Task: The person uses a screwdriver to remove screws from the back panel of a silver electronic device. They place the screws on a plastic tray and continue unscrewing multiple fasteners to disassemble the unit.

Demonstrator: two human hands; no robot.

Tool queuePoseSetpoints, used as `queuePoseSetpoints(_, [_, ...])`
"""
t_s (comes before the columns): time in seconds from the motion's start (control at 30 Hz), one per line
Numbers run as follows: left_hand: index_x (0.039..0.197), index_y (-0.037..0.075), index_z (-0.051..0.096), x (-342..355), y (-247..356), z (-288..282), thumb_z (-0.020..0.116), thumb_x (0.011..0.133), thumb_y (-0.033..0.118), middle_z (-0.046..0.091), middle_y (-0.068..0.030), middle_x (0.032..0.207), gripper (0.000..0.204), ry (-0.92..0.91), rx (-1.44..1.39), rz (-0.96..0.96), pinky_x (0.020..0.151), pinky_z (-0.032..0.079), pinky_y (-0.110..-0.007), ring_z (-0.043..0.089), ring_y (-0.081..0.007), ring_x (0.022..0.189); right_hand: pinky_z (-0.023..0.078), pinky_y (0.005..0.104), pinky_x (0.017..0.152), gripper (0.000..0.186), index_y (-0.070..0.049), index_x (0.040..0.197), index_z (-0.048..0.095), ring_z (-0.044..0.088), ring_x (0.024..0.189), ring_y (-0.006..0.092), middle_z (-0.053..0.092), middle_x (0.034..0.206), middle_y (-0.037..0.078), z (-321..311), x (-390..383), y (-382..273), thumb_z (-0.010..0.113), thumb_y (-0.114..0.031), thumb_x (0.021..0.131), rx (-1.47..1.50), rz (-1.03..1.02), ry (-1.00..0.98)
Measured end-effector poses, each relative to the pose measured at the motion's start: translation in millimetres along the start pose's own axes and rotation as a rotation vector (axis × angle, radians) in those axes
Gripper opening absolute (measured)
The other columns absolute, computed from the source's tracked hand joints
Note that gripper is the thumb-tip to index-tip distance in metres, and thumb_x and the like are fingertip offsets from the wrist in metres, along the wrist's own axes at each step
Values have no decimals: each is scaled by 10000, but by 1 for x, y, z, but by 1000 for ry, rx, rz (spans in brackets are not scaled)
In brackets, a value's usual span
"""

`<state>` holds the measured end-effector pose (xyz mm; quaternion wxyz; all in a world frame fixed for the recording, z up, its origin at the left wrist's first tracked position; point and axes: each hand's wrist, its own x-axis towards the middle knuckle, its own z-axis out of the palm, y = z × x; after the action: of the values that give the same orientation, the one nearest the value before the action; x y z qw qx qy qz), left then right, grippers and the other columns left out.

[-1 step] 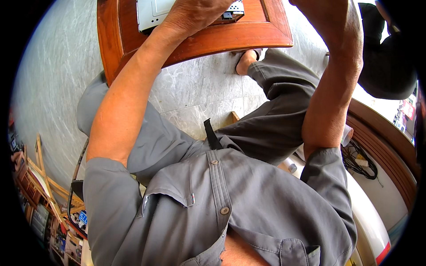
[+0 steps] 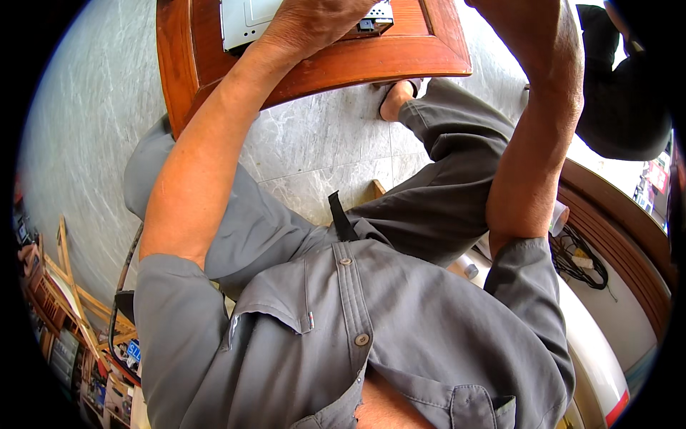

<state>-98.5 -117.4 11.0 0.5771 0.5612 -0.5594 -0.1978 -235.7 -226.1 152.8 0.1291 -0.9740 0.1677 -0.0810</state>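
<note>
A flat silver metal box (image 2: 246,20), with small round holes and a dark socket on its near right corner, lies on a reddish-brown wooden table (image 2: 357,66). Its far part is outside the picture. My left hand (image 2: 318,25) is over the box, the wrist crossing its near edge. The fingers of that hand run past the top edge, so whether they hold anything is hidden. My right hand (image 2: 518,16) is to the right of the table, raised near the top edge. Only its back and wrist show; its fingers are cut off.
Both my legs straddle the near side of the table over a grey tiled floor (image 2: 307,139). A black rounded object (image 2: 622,118) stands at the far right. Coiled black cable (image 2: 582,261) lies by a curved brown wooden edge (image 2: 607,229). Wooden slats (image 2: 78,300) and clutter fill the lower left.
</note>
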Motion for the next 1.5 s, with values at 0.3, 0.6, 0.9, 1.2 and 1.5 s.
queuePoseSetpoints(0.3, [1076,-14,763,3,-3,4,735,941,61,754,-113,908,157,33,-55,94,762,557,-305,687,-168,831,544,323,630,191,34,921,704,695,680,182,730,786,142,31,-1,35,682,-144,986,260,-230,141])
queuePoseSetpoints(0.6, [1025,-31,759,2,-2,6,747,943,85,761,-127,922,143,32,-51,-23,747,557,-307,673,-170,807,346,359,490,468,23,707,634,357,530,139,446,549,74,24,1,19,767,-360,940,60,-100,213])
queuePoseSetpoints(0.9, [1035,-33,757,3,-8,4,737,937,51,762,-136,913,130,12,14,88,743,565,-311,690,-176,793,430,350,530,352,36,787,661,502,549,140,573,605,100,26,-1,16,770,-265,934,41,-1,125])
queuePoseSetpoints(1.2, [1044,-29,755,5,-11,0,678,963,19,757,-105,885,122,-44,-53,109,774,563,-312,694,-156,832,505,368,598,225,41,927,689,634,617,225,684,721,164,25,-5,16,741,-178,938,183,12,94])
queuePoseSetpoints(1.5, [1035,-22,743,3,-4,0,671,966,52,757,-131,910,124,-1,0,22,797,554,-329,710,-199,864,485,436,594,299,39,850,654,627,622,377,615,703,263,17,-2,20,704,-233,964,-80,-117,69])
